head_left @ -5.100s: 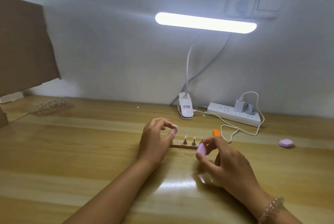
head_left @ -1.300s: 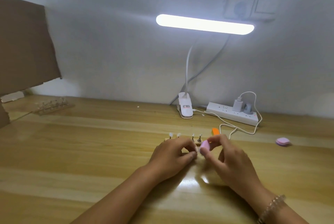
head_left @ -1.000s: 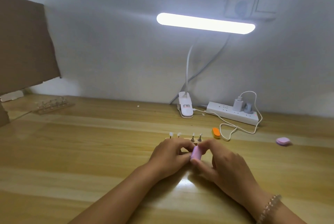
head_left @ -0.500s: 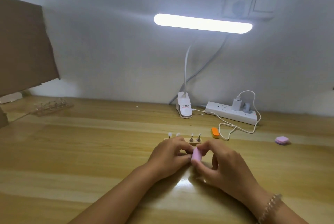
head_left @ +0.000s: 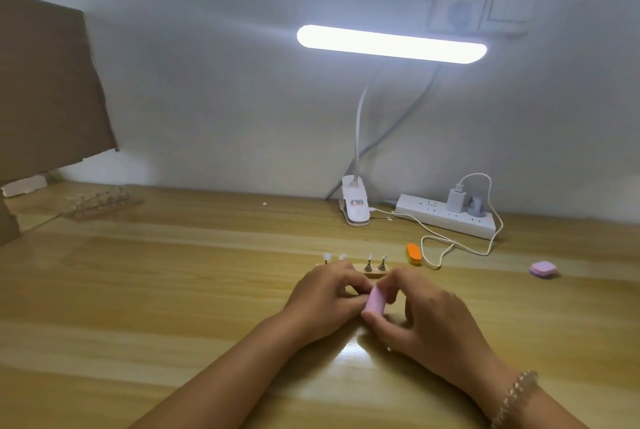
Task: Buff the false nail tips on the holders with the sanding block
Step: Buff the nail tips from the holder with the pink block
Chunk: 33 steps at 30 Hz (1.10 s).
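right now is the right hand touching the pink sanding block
Touching. In the head view the right hand pinches the pink sanding block between thumb and fingers.

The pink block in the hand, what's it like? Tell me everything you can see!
The sanding block is a small, pale pink, rounded bar that looks soft and matte, like foam. The right hand pinches it between thumb and fingers, holding it on end and slightly tilted, just above the wooden table. It sits right beside the curled fingertips of the left hand. Whatever it rubs there is hidden.
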Available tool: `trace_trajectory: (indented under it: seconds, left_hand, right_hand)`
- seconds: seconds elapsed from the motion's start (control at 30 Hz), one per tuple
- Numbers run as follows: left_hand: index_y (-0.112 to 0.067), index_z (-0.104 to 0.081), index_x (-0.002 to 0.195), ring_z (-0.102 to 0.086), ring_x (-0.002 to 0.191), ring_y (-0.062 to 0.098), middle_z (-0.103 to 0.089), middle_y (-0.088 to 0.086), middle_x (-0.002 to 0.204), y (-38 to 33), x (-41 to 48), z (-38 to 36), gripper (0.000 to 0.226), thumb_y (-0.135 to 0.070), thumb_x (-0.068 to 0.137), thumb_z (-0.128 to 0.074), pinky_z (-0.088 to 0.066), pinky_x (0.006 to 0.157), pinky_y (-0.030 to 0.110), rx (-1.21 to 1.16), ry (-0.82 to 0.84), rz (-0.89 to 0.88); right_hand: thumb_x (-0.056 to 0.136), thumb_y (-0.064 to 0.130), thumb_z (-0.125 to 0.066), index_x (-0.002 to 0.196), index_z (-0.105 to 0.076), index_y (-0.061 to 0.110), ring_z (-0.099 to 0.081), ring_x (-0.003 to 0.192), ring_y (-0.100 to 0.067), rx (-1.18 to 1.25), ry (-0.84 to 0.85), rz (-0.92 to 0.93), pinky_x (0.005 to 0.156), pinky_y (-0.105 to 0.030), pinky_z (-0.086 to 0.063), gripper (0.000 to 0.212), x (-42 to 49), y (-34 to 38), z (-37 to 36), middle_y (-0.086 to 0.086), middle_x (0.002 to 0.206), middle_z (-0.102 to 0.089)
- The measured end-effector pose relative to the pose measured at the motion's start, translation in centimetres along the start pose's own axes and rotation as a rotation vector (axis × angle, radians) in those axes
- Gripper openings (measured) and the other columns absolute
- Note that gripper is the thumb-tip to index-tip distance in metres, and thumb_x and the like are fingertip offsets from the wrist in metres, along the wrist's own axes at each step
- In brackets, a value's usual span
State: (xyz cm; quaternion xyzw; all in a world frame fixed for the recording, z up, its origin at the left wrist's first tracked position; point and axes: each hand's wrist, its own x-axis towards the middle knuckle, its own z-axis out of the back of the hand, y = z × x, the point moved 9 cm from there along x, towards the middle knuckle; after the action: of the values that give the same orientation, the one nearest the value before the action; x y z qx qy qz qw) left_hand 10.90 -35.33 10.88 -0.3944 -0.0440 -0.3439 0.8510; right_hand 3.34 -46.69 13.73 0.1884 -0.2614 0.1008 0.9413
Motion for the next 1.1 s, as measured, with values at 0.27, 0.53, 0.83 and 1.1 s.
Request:
trace_trajectory:
  seconds: [0.27,0.53,0.83,1.1]
  left_hand:
    - [-0.033,-0.077,0.095,-0.048,0.072,0.002,-0.057,-0.014,0.078,0.3,0.1,-0.1,0.009,-0.033,0.088,-0.071,-0.046,0.078,0.033,-0.010,-0.003,-0.021]
    - [-0.038,-0.071,0.101,-0.052,0.066,-0.009,-0.070,-0.022,0.104,0.7,0.1,-0.4,0.016,-0.033,0.092,-0.059,-0.041,0.069,0.027,0.008,0.021,0.023]
    - [-0.038,-0.075,0.105,-0.051,0.065,-0.008,-0.071,-0.019,0.099,1.1,0.3,-0.4,0.020,-0.032,0.090,-0.063,-0.037,0.067,0.025,-0.008,0.009,0.049]
    - [-0.037,-0.075,0.105,-0.052,0.065,-0.004,-0.071,-0.017,0.099,0.9,0.1,-0.3,0.019,-0.028,0.091,-0.063,-0.040,0.068,0.026,-0.008,0.013,0.050]
  right_hand:
    - [0.080,0.050,-0.068,0.088,-0.053,0.032,-0.049,0.057,0.000,0.012,-0.005,-0.008,0.051,-0.018,-0.034,0.024,-0.1,-0.1,0.0,0.020,0.083,-0.059]
    - [0.081,0.058,-0.059,0.096,-0.051,0.036,-0.049,0.055,0.005,0.036,-0.011,0.028,0.050,-0.016,-0.034,0.028,-0.3,0.3,-0.2,0.025,0.089,-0.061]
    - [0.080,0.061,-0.058,0.095,-0.052,0.034,-0.047,0.054,0.008,0.036,-0.034,-0.026,0.050,-0.018,-0.033,0.032,0.0,-0.6,0.0,0.026,0.086,-0.059]
    - [0.080,0.061,-0.059,0.094,-0.051,0.035,-0.051,0.058,0.006,0.045,-0.031,-0.046,0.051,-0.017,-0.032,0.031,0.1,-0.9,0.0,0.025,0.087,-0.061]
